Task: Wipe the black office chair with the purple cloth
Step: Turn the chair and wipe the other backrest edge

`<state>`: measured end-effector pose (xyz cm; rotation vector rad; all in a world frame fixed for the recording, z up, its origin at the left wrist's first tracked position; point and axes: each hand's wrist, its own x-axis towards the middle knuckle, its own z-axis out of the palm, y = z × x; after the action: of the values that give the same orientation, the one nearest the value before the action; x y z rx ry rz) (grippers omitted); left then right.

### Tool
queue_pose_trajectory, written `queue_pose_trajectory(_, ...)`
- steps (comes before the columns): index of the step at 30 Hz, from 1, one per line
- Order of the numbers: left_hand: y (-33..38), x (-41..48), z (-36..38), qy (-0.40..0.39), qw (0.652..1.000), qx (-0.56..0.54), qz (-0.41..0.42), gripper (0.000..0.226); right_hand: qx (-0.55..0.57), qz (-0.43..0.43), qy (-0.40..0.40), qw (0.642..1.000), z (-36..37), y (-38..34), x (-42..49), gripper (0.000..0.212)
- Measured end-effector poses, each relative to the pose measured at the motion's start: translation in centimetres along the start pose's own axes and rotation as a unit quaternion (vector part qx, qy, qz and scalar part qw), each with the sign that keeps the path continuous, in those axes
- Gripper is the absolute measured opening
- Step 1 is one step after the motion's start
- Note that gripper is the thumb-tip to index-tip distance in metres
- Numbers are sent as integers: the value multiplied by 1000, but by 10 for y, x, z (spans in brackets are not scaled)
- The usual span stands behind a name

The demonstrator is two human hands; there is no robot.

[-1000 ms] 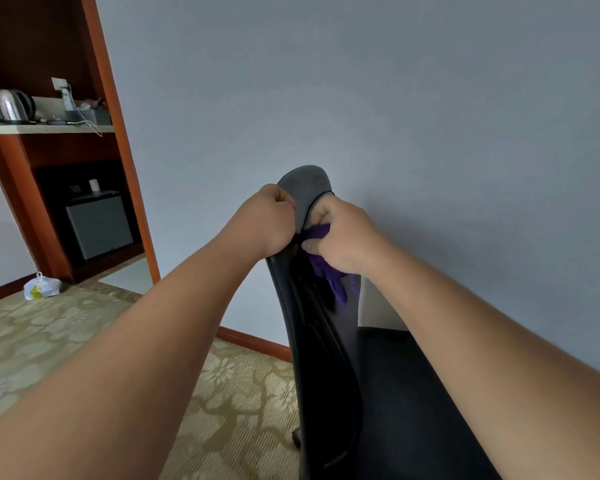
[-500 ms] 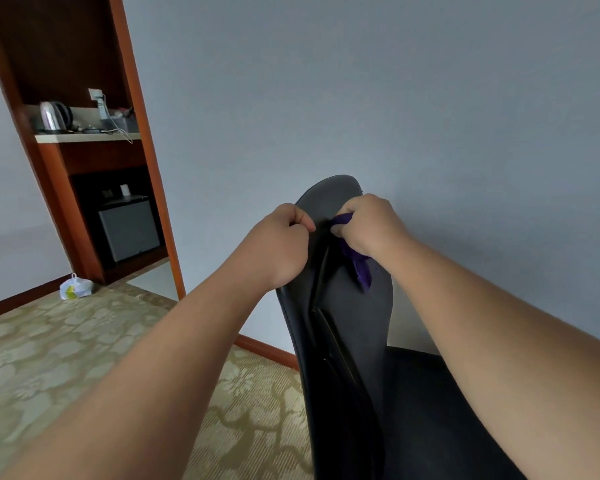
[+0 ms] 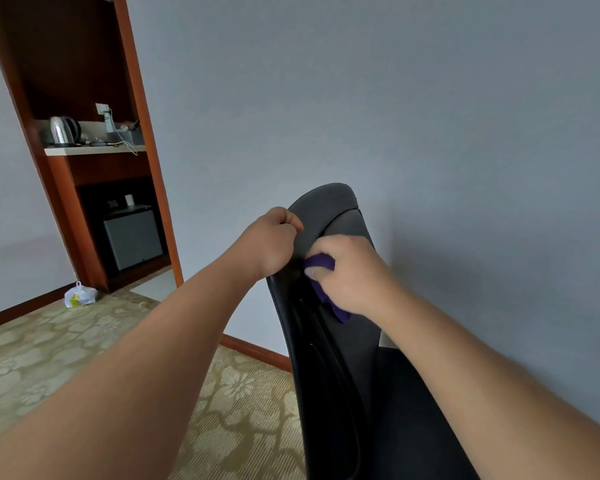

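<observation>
The black office chair (image 3: 329, 209) stands in front of me with its tall backrest upright near a grey wall. My left hand (image 3: 269, 242) is closed on the backrest's left edge, just below the top. My right hand (image 3: 349, 271) presses the bunched purple cloth (image 3: 321, 263) against the backrest a little lower and to the right. A tail of the cloth hangs out under my palm. Most of the cloth is hidden by my fingers.
A wooden shelf unit (image 3: 84, 161) stands at the left with a kettle (image 3: 63, 129) on its ledge and a small grey fridge (image 3: 132, 237) below. A white plastic bag (image 3: 80, 296) lies on the patterned carpet (image 3: 49, 358). The grey wall (image 3: 430, 133) is close behind the chair.
My right hand has slid the cloth down the backrest from the top edge. My left hand stays on the left edge. My view has shifted, so the chair top shows more fully.
</observation>
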<state>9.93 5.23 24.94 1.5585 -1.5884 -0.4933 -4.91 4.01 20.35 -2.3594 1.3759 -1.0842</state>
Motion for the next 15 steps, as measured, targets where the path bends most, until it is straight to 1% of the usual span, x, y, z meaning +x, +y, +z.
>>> queue_pose_trajectory(4, 1, -2, -1, -8, 1000, -2, -6, 24, 22, -17, 4, 1000, 4, -14, -34, 11)
queue_pose_trajectory(7, 2, -3, -1, -14, 1000, -1, -3, 25, 52, -11, 17, 998, 5, -17, -45, 22)
queue_pose_trajectory(10, 1, -1, 0, -14, 1000, 3, 2, 25, 23, 4, 37, 999, 6, -17, -41, 33)
queue_pose_trajectory(15, -3, 3, 0, -12, 1000, 12, 12, 25, -20, 23, 60, 998, 7, -14, -14, 29)
